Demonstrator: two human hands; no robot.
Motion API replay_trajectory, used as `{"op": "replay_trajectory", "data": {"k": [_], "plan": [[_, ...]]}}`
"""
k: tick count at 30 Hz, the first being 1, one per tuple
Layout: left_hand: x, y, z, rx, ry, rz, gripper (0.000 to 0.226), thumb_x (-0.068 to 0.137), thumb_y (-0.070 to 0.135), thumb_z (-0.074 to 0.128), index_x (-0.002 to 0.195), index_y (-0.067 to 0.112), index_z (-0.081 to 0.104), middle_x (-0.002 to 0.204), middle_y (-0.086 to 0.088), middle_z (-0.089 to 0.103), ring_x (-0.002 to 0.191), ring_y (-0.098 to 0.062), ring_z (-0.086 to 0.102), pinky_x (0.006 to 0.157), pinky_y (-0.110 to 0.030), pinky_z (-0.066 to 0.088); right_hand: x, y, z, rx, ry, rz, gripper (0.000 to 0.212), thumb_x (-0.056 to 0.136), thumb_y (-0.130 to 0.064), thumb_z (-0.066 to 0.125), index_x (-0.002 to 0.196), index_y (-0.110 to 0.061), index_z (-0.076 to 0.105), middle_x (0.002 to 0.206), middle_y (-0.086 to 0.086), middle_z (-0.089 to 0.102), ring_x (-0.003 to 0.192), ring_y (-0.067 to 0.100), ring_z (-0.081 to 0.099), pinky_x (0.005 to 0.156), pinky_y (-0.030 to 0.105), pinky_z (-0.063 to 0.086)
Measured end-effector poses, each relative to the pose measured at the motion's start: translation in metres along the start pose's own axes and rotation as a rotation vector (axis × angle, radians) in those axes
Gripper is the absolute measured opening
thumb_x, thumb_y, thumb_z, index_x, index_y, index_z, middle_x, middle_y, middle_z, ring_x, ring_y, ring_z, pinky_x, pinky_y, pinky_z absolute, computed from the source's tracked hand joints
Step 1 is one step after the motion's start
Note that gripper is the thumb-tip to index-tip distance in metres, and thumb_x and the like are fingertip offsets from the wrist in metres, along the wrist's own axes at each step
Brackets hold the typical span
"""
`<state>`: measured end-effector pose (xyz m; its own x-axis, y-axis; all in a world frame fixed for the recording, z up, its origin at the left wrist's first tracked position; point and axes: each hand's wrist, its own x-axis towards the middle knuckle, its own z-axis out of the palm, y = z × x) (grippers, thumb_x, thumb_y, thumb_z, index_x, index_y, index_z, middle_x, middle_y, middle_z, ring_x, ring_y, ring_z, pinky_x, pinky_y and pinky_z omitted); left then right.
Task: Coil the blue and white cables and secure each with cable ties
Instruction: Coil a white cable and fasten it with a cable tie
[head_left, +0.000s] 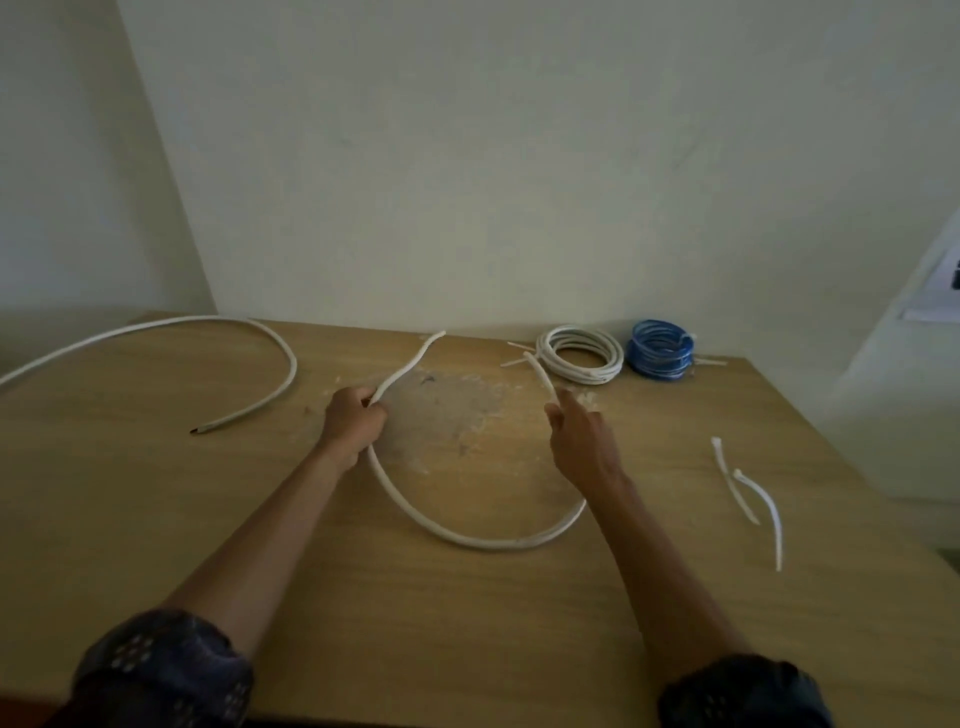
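**A:** Where is the short white cable (467, 541), and how does it lie?

**B:** It hangs between the two hands, over the middle of the wooden table (156, 519). It makes a U shape. The round bottom of the U is on the person's side, and the two arms of the U run away from the person, toward the wall.

**A:** Which way do the ends point?

**B:** The left end rises out of the left hand (353, 421) and leans to the right. The right end comes out of the right hand (582, 441) and leans to the left, and its tip is just beside the white coil (579, 358).

**A:** How do the hands hold it?

**B:** The left hand has its fingers curled round the cable like a fist. The right hand pinches the cable at the fingertips. Its back is turned to the camera, so I cannot tell which fingers.

**A:** What else is on the table?

**B:** A blue coil (660, 356) lies just beside the white one, near the wall. A long white cable (293, 364) lies in a wide arc at the far left. Two cable ties (776, 519) lie to the right of the right hand, apart from it.
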<state>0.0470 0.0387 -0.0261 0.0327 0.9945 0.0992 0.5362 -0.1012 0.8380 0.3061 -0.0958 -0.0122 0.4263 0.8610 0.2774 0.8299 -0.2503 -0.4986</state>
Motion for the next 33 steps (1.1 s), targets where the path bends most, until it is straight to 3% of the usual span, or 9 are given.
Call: {"op": "replay_trajectory", "data": {"k": [8, 11, 15, 19, 23, 25, 27, 29, 33], "plan": [[-0.006, 0.009, 0.0, 0.184, -0.198, 0.621, 0.045, 0.094, -0.001, 0.063, 0.136, 0.016, 0.063, 0.121, -0.006, 0.068, 0.105, -0.022, 0.064, 0.084, -0.024, 0.047, -0.013, -0.008, -0.009, -0.209, 0.054, -0.491, 0.043, 0.104, -0.058, 0.028, 0.113, -0.034, 0.063, 0.081, -0.007, 0.067, 0.066, 0.019, 0.063, 0.048, 0.026, 0.024], [-0.01, 0.018, -0.001, 0.13, -0.222, 0.586, 0.038, 0.097, 0.006, 0.063, 0.134, 0.014, 0.064, 0.12, -0.003, 0.067, 0.097, -0.017, 0.061, 0.08, -0.023, 0.044, -0.01, -0.014, -0.012, -0.219, 0.122, -0.624, 0.048, 0.104, -0.058, 0.024, 0.104, -0.032, 0.064, 0.077, -0.008, 0.062, 0.059, 0.016, 0.058, 0.045, 0.025, 0.027], [-0.01, 0.013, -0.001, 0.164, -0.21, 0.406, 0.034, 0.095, 0.005, 0.061, 0.127, 0.016, 0.068, 0.107, -0.001, 0.068, 0.095, -0.017, 0.061, 0.079, -0.026, 0.046, -0.003, -0.02, -0.02, -0.196, 0.137, -0.557, 0.052, 0.102, -0.057, 0.02, 0.101, -0.029, 0.065, 0.076, -0.007, 0.064, 0.064, 0.019, 0.06, 0.051, 0.029, 0.027], [-0.012, 0.008, -0.011, 0.481, -0.339, 0.312, 0.038, 0.098, 0.023, 0.059, 0.134, 0.015, 0.062, 0.125, -0.008, 0.064, 0.115, -0.029, 0.061, 0.094, -0.041, 0.051, 0.005, -0.016, -0.024, -0.166, 0.112, -0.484, 0.041, 0.101, -0.05, 0.026, 0.104, -0.025, 0.058, 0.074, -0.003, 0.065, 0.062, 0.026, 0.061, 0.05, 0.032, 0.036], [-0.029, 0.055, -0.01, 0.582, -0.08, 0.857, 0.088, 0.09, 0.066, 0.043, 0.157, 0.011, 0.027, 0.162, -0.012, 0.027, 0.151, -0.032, 0.019, 0.122, -0.049, 0.016, 0.014, -0.033, -0.034, -0.128, 0.004, -0.454, 0.013, 0.096, -0.029, 0.05, 0.103, -0.018, 0.049, 0.084, 0.005, 0.066, 0.068, 0.03, 0.06, 0.061, 0.042, 0.05], [-0.04, 0.088, -0.001, 0.568, -0.161, 1.016, 0.089, 0.095, 0.064, 0.046, 0.159, 0.01, 0.018, 0.162, -0.011, 0.03, 0.151, -0.027, 0.024, 0.124, -0.049, 0.015, 0.015, -0.044, -0.039, -0.109, -0.032, -0.478, 0.015, 0.096, -0.027, 0.053, 0.107, -0.017, 0.051, 0.086, 0.005, 0.07, 0.072, 0.03, 0.063, 0.065, 0.044, 0.053], [-0.044, 0.106, 0.007, 0.602, -0.303, 0.931, 0.083, 0.098, 0.061, 0.047, 0.157, 0.009, 0.023, 0.153, -0.013, 0.045, 0.14, -0.027, 0.043, 0.115, -0.046, 0.035, 0.016, -0.048, -0.043, 0.038, -0.077, -0.445, 0.018, 0.096, -0.028, 0.061, 0.11, -0.018, 0.054, 0.088, 0.003, 0.073, 0.076, 0.023, 0.068, 0.067, 0.039, 0.055], [-0.037, 0.108, 0.007, 0.659, -0.274, 0.945, 0.061, 0.1, 0.059, 0.042, 0.134, 0.009, 0.051, 0.126, -0.012, 0.063, 0.114, -0.03, 0.061, 0.089, -0.043, 0.051, 0.015, -0.044, -0.047, 0.362, -0.128, -0.303, 0.026, 0.093, -0.031, 0.071, 0.11, -0.018, 0.056, 0.08, 0.003, 0.071, 0.067, 0.014, 0.065, 0.058, 0.028, 0.052], [-0.02, 0.091, 0.001, 0.516, 0.02, 0.847, 0.055, 0.102, 0.055, 0.028, 0.096, 0.012, 0.061, 0.071, 0.002, 0.057, 0.063, -0.022, 0.057, 0.05, -0.03, 0.033, -0.005, -0.023, -0.043, 0.982, -0.387, -0.044, 0.022, 0.101, -0.018, 0.06, 0.116, -0.002, 0.057, 0.07, 0.003, 0.057, 0.059, 0.013, 0.055, 0.057, 0.026, 0.047]]}}
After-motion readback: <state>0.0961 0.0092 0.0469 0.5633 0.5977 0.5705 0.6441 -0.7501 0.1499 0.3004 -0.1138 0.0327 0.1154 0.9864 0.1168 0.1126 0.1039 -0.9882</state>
